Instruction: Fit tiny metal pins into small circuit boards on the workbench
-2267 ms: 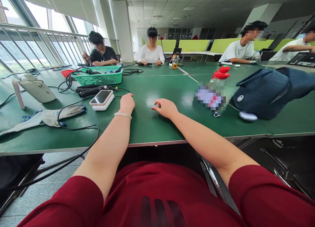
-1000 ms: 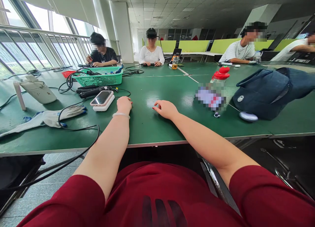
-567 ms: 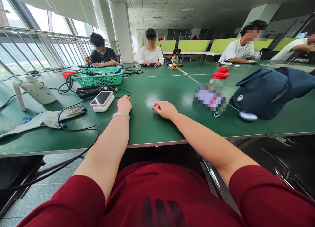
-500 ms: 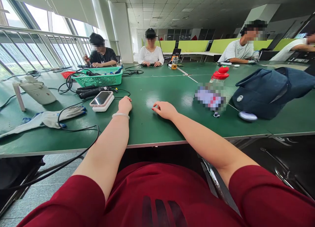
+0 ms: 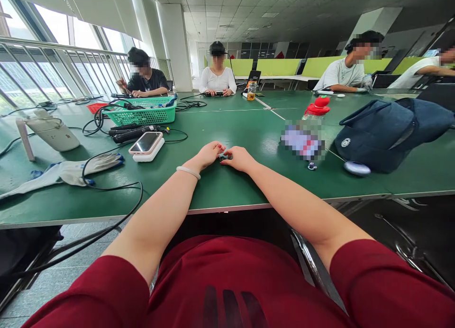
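Observation:
My left hand (image 5: 210,155), with a pale band at the wrist, rests over the green table (image 5: 213,190) with its fingers bent inward. Facing it, my right hand (image 5: 241,159) has its thumb and fingers pinched together. Between the two sets of fingertips is a small dark and light-blue object (image 5: 223,156), too small to name; both hands touch it. A phone (image 5: 146,143) lies on a white case to the left of my left hand.
Left: green basket (image 5: 142,115), cables, black tools (image 5: 133,134), white gloves (image 5: 71,171) and a tilted pale bottle (image 5: 55,130). Right: red-capped bottle (image 5: 317,107), blurred packet (image 5: 302,142) and dark blue bag (image 5: 384,133). Several people sit around the table.
My left hand has moved right, from beside the phone to my right hand, and its fingers have come to the small object. My right hand has barely moved.

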A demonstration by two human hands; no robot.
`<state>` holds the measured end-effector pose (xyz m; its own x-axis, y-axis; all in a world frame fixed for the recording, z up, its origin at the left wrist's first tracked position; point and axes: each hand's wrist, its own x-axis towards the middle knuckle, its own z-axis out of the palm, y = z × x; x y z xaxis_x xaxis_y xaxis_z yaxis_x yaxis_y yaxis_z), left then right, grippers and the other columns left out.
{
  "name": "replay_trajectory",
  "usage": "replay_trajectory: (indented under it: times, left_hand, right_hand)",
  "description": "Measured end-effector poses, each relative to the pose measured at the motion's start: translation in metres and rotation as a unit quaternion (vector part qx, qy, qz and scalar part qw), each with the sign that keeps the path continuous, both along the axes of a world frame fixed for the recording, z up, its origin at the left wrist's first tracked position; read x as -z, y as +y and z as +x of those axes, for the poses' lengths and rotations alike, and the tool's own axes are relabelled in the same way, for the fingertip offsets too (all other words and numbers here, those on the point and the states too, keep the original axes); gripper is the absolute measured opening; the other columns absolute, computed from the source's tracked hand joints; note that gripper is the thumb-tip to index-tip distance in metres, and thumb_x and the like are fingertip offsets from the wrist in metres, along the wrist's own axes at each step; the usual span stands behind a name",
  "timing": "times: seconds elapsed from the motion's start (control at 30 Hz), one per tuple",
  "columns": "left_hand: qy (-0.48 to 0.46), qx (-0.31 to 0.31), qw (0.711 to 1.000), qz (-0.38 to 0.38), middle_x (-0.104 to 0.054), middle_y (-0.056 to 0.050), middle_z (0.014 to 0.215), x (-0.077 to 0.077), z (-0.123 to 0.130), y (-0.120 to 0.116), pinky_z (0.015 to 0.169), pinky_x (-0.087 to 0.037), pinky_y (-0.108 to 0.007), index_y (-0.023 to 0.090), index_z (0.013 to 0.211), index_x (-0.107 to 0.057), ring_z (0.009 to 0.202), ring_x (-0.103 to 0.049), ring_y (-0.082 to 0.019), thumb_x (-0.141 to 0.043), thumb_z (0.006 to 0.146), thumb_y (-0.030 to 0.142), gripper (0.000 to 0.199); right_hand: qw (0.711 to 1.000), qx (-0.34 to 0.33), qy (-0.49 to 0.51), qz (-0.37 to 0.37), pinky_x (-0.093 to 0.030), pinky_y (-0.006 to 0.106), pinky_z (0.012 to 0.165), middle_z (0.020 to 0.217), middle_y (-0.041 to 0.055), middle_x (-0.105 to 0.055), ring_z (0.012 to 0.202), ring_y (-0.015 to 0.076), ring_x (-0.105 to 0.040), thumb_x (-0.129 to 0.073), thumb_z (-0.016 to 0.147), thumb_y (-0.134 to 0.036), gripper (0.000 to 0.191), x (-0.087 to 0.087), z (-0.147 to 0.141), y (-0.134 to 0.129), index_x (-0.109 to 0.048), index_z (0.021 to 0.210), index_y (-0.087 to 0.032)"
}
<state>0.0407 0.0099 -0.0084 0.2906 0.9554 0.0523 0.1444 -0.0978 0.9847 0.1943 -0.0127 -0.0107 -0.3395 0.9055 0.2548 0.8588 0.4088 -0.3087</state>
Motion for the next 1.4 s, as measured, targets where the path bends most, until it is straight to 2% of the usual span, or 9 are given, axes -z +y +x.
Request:
replay_trajectory:
  times: [0.2,0.3,0.47,0.6,0.77,0.97,1.13,1.23,1.4]
  left_hand:
    - [-0.021,0.019,0.999,-0.027,-0.062,-0.009,0.111,-0.011,0.003,-0.014,0.085,-0.049,-0.031,0.016,0.083,-0.051,0.09,-0.063,-0.011,-0.038,0.094,0.02,0.018]
    - [-0.001,0.001,1.0,-0.01,-0.063,-0.007,0.107,-0.013,0.002,-0.013,0.08,-0.05,-0.029,0.016,0.082,-0.052,0.083,-0.062,-0.01,-0.038,0.094,0.019,0.019]
    - [0.07,-0.066,0.995,0.017,-0.06,-0.002,0.076,-0.011,-0.009,-0.003,0.067,-0.047,-0.025,0.015,0.072,-0.051,0.059,-0.05,-0.008,-0.044,0.09,0.015,0.02]
    - [0.098,-0.029,0.995,-0.001,-0.055,0.0,0.061,-0.01,-0.008,-0.006,0.062,-0.048,-0.025,0.015,0.068,-0.052,0.052,-0.05,-0.008,-0.042,0.091,0.015,0.025]
    - [0.106,0.021,0.994,0.013,-0.058,-0.001,0.064,-0.011,-0.001,-0.014,0.062,-0.048,-0.024,0.015,0.079,-0.06,0.055,-0.053,-0.008,-0.041,0.092,0.02,0.023]
    - [0.13,-0.063,0.985,0.094,-0.063,-0.002,0.076,-0.013,-0.016,-0.005,0.063,-0.041,-0.022,0.016,0.09,-0.07,0.061,-0.05,-0.009,-0.054,0.085,0.02,0.017]
    - [0.135,-0.115,0.98,0.095,-0.063,-0.003,0.07,-0.012,-0.023,-0.002,0.058,-0.04,-0.024,0.014,0.106,-0.068,0.051,-0.044,-0.009,-0.057,0.083,0.026,0.028]
    - [0.12,-0.105,0.984,0.084,-0.066,-0.005,0.076,-0.009,-0.02,-0.001,0.058,-0.042,-0.022,0.013,0.107,-0.067,0.052,-0.046,-0.007,-0.055,0.084,0.021,0.027]
    - [0.099,-0.047,0.992,0.07,-0.068,-0.005,0.08,-0.008,-0.015,-0.002,0.068,-0.05,-0.023,0.013,0.111,-0.064,0.061,-0.059,-0.007,-0.057,0.079,0.009,0.033]
  right_hand:
    - [1.0,-0.005,-0.023,0.002,-0.043,0.026,0.077,0.092,0.0079,-0.064,0.086,0.0184,-0.061,-0.064,0.08,-0.043,0.033,0.0,-0.002,-0.002,-0.071,0.101,-0.018]
    - [1.0,-0.009,-0.029,0.004,-0.043,0.026,0.077,0.093,0.0073,-0.063,0.086,0.0181,-0.06,-0.063,0.082,-0.044,0.033,0.0,-0.003,-0.002,-0.071,0.103,-0.02]
    - [0.999,-0.019,-0.027,0.004,-0.043,0.027,0.081,0.097,0.009,-0.063,0.09,0.0182,-0.06,-0.062,0.083,-0.041,0.032,0.001,-0.004,-0.003,-0.071,0.104,-0.019]
    - [0.999,-0.031,-0.017,0.011,-0.042,0.026,0.082,0.094,0.0076,-0.066,0.091,0.0172,-0.06,-0.061,0.084,-0.03,0.021,0.001,-0.004,-0.002,-0.071,0.098,-0.019]
    - [0.999,-0.028,0.005,0.018,-0.042,0.026,0.077,0.09,0.0076,-0.068,0.086,0.0174,-0.061,-0.061,0.082,-0.02,0.01,0.003,-0.003,0.0,-0.07,0.086,-0.016]
    - [0.997,-0.046,0.051,0.025,-0.042,0.025,0.075,0.083,0.0031,-0.068,0.08,0.0144,-0.059,-0.061,0.081,-0.019,0.007,0.003,-0.002,-0.001,-0.069,0.079,-0.019]
    - [0.994,-0.058,0.086,0.03,-0.043,0.025,0.074,0.081,0.0015,-0.068,0.075,0.0125,-0.057,-0.059,0.081,-0.017,0.01,0.002,-0.003,-0.002,-0.069,0.081,-0.019]
    - [0.992,-0.056,0.107,0.037,-0.044,0.025,0.075,0.084,0.0022,-0.068,0.075,0.0123,-0.058,-0.058,0.081,-0.017,0.013,0.002,-0.002,-0.001,-0.069,0.086,-0.019]
    - [0.978,-0.044,0.198,0.052,-0.047,0.027,0.076,0.085,0.0022,-0.067,0.072,0.0116,-0.059,-0.054,0.077,-0.01,0.022,0.004,0.0,0.001,-0.068,0.09,-0.018]
